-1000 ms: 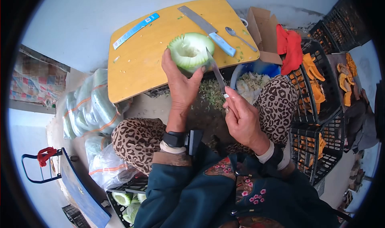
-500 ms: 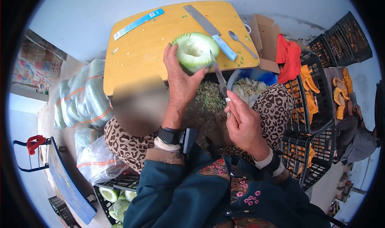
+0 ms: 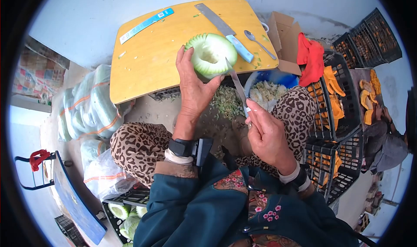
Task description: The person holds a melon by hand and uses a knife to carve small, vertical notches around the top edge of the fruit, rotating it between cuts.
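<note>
A pale green melon (image 3: 209, 66) with a hollowed middle is held up at the front edge of the yellow table (image 3: 147, 64). Notches run along the left and lower parts of its rim. My left hand (image 3: 194, 90) grips it from the left and below, fingers on its side and thumb underneath. In my right hand (image 3: 270, 138) is a small knife (image 3: 237, 84), its blade pointing up and its tip against the melon's right rim. Behind the melon lie a large knife with a blue handle (image 3: 239, 48), a spoon (image 3: 259, 43) and a blue-and-white sleeve (image 3: 147, 25).
A blue basin (image 3: 256, 78) of pale scraps sits below the table's right edge, with more scraps (image 3: 228, 102) on the floor. Black crates (image 3: 347, 95) with orange pieces stand at right. Wrapped green melons (image 3: 87, 103) lie at left. A person (image 3: 384, 145) is at far right.
The view has shifted slightly, so the table sits a little further left and up. Both hands, the melon and the small knife keep nearly the same arrangement, with the knife tip still at the rim.
</note>
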The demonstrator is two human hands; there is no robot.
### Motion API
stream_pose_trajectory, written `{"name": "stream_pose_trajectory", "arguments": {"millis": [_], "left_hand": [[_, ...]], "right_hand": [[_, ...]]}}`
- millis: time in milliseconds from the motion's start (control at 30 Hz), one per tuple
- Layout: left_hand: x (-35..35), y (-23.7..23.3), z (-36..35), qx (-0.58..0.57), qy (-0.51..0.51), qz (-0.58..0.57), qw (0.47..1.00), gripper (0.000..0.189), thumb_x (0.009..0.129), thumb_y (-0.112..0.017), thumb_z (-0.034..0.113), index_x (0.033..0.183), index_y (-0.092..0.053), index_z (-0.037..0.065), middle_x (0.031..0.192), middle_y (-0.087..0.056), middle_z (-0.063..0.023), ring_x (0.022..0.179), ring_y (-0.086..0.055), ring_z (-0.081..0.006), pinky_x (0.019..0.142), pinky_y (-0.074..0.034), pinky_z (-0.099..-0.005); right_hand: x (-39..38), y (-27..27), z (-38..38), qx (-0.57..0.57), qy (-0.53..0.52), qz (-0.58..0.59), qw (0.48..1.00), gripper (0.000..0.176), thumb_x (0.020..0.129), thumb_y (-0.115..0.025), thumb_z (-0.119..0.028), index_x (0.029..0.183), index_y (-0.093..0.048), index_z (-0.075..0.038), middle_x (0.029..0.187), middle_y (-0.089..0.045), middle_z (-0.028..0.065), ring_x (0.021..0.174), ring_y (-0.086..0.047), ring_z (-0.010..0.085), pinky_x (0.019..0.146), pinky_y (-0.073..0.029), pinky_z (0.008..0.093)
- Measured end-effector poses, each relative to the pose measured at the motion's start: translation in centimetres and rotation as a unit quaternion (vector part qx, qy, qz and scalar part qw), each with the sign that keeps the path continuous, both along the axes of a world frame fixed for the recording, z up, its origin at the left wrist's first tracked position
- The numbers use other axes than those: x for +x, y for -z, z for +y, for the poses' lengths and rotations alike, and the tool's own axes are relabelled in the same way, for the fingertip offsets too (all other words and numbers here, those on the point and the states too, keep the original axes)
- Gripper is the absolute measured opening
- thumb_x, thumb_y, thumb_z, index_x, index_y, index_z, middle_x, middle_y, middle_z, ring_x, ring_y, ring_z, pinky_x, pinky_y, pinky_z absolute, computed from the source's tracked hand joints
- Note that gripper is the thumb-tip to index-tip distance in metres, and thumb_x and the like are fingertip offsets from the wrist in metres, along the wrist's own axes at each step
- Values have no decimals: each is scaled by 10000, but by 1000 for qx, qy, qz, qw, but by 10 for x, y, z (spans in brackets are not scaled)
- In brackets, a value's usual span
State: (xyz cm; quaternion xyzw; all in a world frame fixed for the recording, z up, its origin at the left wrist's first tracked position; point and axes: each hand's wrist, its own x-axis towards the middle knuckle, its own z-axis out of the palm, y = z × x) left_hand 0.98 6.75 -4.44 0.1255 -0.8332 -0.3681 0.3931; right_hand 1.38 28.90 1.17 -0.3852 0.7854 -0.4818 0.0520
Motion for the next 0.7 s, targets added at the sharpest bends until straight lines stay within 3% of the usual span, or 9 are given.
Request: {"name": "stream_pose_trajectory", "arguments": {"millis": [567,667,700], "left_hand": [[2,0,0,3,4,-1,1000,930,641,-874,102,1409,-356,27,1500,-297,-254,1386,-365,-407,1130,-355,-452],[2,0,-2,9,8,-5,1000,926,645,-884,131,1404,-364,27,1494,-313,-227,1394,-350,-373,1155,-315,-441],[3,1,-2,14,10,-6,1000,924,647,-887,143,1402,-367,26,1491,-320,-215,1398,-341,-356,1167,-295,-436]], "right_hand": [[7,-22,-7,40,14,-24,999,491,838,-554,61,1326,-498,80,1010,-629,258,891,-633,428,776,-518,464],[8,-17,-14,50,38,28,998,490,839,-533,115,1326,-513,68,1011,-634,228,883,-662,330,780,-530,369],[8,-15,-17,52,41,31,997,490,839,-536,112,1326,-512,68,1001,-632,229,879,-658,343,778,-528,380]]}}
